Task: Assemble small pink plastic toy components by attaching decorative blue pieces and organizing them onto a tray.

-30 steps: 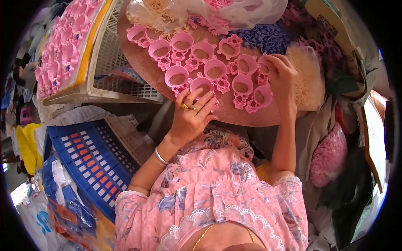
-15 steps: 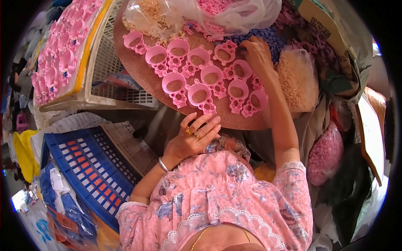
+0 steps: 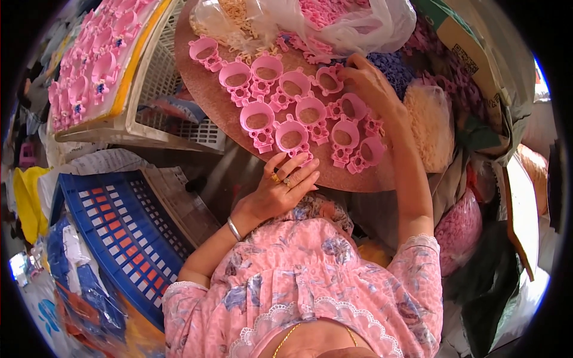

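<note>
Several pink plastic pieces [image 3: 256,117], each a ring with ears and a small figure-shaped end, lie on the round brown tabletop [image 3: 206,89]. My left hand [image 3: 286,185], with rings on its fingers, is at the table's near edge. Its fingers are stretched out beside the lower end of the nearest pink piece [image 3: 292,137]. My right hand [image 3: 376,89] reaches to the far right, its fingers bent downward at the edge of another pink piece [image 3: 329,80]. Blue small parts [image 3: 391,70] are heaped just beyond it. Whatever its fingertips pinch is hidden.
A bag of cream parts [image 3: 428,128] stands right of my right forearm. Clear bags of pink parts [image 3: 325,15] and cream parts [image 3: 236,18] sit at the back. At left are a white crate [image 3: 152,101] with a tray of pink pieces [image 3: 92,68] and a blue basket [image 3: 122,238].
My right hand has shifted slightly left from the blue heap toward the edge of the far-right pink piece. My left hand keeps nearly the same place. The whole view has moved slightly.
</note>
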Demonstrator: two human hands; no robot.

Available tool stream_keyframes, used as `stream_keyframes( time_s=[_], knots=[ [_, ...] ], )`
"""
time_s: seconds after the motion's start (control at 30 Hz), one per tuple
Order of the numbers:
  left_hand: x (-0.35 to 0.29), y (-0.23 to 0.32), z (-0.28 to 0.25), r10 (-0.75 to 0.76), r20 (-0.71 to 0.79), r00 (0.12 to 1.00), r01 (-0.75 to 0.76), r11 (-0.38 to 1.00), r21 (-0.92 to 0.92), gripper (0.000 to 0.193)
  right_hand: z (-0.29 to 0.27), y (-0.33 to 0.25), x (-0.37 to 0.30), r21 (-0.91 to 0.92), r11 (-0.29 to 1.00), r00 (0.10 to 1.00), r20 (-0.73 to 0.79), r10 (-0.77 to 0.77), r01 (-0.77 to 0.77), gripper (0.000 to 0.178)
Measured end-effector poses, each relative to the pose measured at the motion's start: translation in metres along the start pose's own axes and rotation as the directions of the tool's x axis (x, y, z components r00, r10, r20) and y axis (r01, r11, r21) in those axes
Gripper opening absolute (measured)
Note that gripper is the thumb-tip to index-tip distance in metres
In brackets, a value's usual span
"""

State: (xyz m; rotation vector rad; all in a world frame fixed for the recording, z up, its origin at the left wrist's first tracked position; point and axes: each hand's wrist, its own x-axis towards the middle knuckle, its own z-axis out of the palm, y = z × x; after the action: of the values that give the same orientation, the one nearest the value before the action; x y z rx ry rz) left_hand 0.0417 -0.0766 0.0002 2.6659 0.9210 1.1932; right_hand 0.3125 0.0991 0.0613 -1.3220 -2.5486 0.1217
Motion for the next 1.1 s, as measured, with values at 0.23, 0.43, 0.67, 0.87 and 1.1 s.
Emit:
stream_keyframes(
  time_s=[0.23, 0.43, 0.67, 0.87, 1.1],
  knots=[
    [-0.005, -0.003, 0.01, -0.003, 0.005, 1.0, 0.003, 0.999, -0.045, 0.029, -0.006, -0.027, 0.003, 0.058, 0.994, 0.993, -0.067, 0.099, -0.095, 0.022],
    [-0.009, -0.002, 0.012, 0.013, 0.017, 1.0, -0.012, 0.999, -0.053, 0.022, 0.004, -0.025, 0.002, -0.038, 0.992, 0.991, -0.071, 0.114, -0.117, 0.021],
    [-0.007, -0.001, 0.015, -0.005, -0.027, 1.0, 0.003, 0.997, -0.078, 0.029, 0.009, -0.054, 0.016, -0.062, 0.952, 0.954, -0.023, 0.3, -0.301, 0.026],
    [-0.004, -0.003, 0.017, 0.008, 0.015, 1.0, -0.007, 0.998, -0.065, 0.033, 0.023, -0.061, 0.022, 0.019, 0.939, 0.935, -0.087, 0.345, -0.345, 0.028],
    [-0.008, -0.006, 0.02, 0.006, 0.013, 1.0, -0.005, 0.997, -0.08, 0.03, -0.002, -0.04, -0.005, 0.966, -0.031, 0.866, 0.244, 0.436, -0.256, 0.024]
  ],
)
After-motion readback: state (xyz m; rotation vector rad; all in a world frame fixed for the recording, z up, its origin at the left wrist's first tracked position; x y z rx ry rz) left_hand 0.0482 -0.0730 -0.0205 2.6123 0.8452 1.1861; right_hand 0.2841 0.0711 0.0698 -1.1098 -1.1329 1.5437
